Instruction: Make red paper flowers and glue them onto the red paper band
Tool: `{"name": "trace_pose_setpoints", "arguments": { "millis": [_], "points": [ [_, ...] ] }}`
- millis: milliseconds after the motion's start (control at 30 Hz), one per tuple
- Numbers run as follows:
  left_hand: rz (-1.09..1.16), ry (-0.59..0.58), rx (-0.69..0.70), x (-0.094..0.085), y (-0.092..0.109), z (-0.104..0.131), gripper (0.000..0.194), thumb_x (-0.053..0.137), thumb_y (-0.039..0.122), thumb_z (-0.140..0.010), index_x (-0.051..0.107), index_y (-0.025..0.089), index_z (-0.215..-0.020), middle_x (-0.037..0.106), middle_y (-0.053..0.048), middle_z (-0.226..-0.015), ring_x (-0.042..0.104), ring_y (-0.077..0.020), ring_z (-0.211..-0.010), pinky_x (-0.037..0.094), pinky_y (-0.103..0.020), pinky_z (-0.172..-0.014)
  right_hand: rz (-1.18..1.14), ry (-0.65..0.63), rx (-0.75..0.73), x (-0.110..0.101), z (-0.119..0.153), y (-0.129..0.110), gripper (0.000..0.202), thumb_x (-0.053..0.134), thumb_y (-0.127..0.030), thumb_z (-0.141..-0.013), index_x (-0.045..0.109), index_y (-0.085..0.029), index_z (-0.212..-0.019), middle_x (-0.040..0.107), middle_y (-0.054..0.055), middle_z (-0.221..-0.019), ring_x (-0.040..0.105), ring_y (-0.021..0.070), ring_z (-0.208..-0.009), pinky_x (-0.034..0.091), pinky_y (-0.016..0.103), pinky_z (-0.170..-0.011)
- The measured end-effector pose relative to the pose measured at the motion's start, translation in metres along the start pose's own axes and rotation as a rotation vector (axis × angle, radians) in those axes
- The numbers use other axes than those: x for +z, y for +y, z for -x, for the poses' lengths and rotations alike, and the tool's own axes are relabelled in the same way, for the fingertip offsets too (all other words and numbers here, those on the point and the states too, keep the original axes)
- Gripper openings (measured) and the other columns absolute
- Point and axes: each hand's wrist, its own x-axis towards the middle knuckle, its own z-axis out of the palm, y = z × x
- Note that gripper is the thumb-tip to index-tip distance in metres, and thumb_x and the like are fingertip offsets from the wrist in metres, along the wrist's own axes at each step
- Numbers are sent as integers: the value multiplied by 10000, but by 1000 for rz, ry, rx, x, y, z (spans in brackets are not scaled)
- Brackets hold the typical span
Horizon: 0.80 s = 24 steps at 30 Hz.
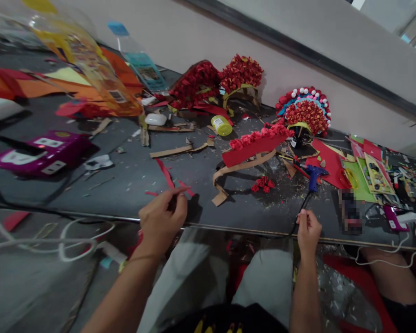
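My left hand (163, 213) is at the front edge of the dark table, its fingers drawn together in a pinch. Thin red paper strips (165, 174) lie by its fingertips; whatever is between them, if anything, I cannot make out. My right hand (308, 227) is closed at the table edge, fingertips on the black cord (301, 207) of a blue glue gun (313, 176). Between the hands lie a curved cardboard band (242, 165), a red band topped with paper flowers (254, 147) and a small cluster of red paper flowers (263, 184).
Flower-covered headpieces (241, 74) stand along the wall, one edged with white beads (307, 111). Bottles (142, 64), a yellow tub (222, 125) and a purple power strip (48, 150) stand leftward. Scissors (348, 178) and a phone-like item (350, 211) lie right, near another person's leg (391, 273).
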Motion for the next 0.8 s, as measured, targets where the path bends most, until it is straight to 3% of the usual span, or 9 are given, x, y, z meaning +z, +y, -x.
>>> {"name": "trace_pose_setpoints", "arguments": {
  "millis": [167,300,433,800],
  "points": [
    [-7,4,9,2,-5,0,315,362,312,-865,646,182,-908,639,-42,-680,587,-143,-602,426,-275,-602,141,51,-110,4,2,6,382,458,-467,-857,545,-170,-634,501,-32,-509,474,112,-490,334,225,-526],
    [-5,24,33,4,-6,0,312,374,301,-868,655,173,-910,635,-36,-664,588,-140,-603,419,-260,-597,276,133,-292,5,7,7,372,441,-411,-876,530,-175,-603,488,-32,-498,461,102,-469,327,208,-507],
    [2,117,74,7,-7,-1,267,437,278,-831,675,159,-858,636,-29,-628,584,-134,-570,405,-232,-560,341,162,-418,6,8,5,355,438,-348,-889,505,-182,-582,461,-42,-483,439,91,-446,325,196,-494],
    [-20,200,165,9,-6,-3,238,477,220,-812,690,113,-822,640,-30,-594,549,-114,-511,384,-191,-529,417,187,-488,8,7,2,346,431,-318,-903,508,-183,-594,477,-35,-478,457,96,-443,331,195,-485]
  ]
}}
